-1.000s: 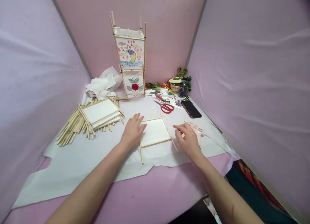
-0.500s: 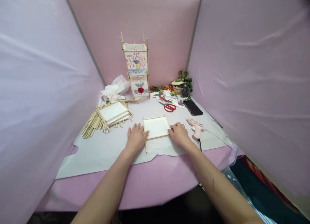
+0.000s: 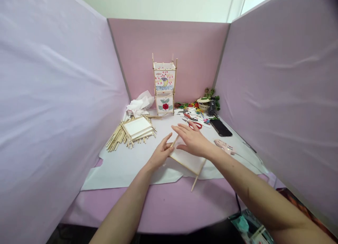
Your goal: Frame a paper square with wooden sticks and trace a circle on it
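Note:
A white panel framed with thin bamboo sticks is tilted over the front of the table, turned at an angle. My left hand grips its left corner between thumb and fingers. Above the panel's far part, my right hand is spread with fingers stretched out; whether it touches the surface I cannot tell. One stick end of the frame juts past the near corner. Behind my right hand lie red-handled scissors, partly covered by it. To the right rests a pink glue gun, partly hidden by my right arm.
Several framed white panels lie on a heap of bamboo sticks at left. Behind stands a two-tier painted lantern frame, beside crumpled white paper. A black phone and a potted plant are at right.
The framed panel has been turned and lifted at an angle. My right hand has left its right edge and moved over it; my left hand now grips a corner. The view has shifted.

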The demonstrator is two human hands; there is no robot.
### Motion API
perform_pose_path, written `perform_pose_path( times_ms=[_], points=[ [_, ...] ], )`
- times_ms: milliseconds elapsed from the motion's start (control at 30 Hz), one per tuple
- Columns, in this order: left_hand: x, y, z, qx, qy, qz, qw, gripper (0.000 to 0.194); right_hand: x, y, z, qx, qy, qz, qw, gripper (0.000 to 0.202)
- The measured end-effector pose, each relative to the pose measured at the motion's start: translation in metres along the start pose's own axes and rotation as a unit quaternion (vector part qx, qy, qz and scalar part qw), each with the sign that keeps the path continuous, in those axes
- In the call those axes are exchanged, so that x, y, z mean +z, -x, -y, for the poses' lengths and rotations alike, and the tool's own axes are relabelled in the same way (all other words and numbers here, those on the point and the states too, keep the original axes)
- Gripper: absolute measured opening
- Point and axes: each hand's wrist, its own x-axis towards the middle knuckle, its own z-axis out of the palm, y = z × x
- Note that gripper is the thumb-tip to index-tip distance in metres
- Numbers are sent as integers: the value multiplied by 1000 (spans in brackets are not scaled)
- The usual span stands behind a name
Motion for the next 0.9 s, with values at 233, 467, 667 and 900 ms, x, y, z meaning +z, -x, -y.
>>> perform_pose_path(
  times_ms=[233,467,667,900],
  points=[
    [-37,10,-19,-32,107,86,990,77,-20,-28,-26,79,-105,210,969,29],
    [-84,-8,-7,76,96,-148,981,59,24,24,-51,359,-173,97,912,43],
    [-63,-17,16,95,-136,-275,947,43,63,53,-36,388,-122,64,911,57],
    [-8,-36,28,116,-428,-96,891,62,83,24,-34,283,-116,111,946,90]
  ],
)
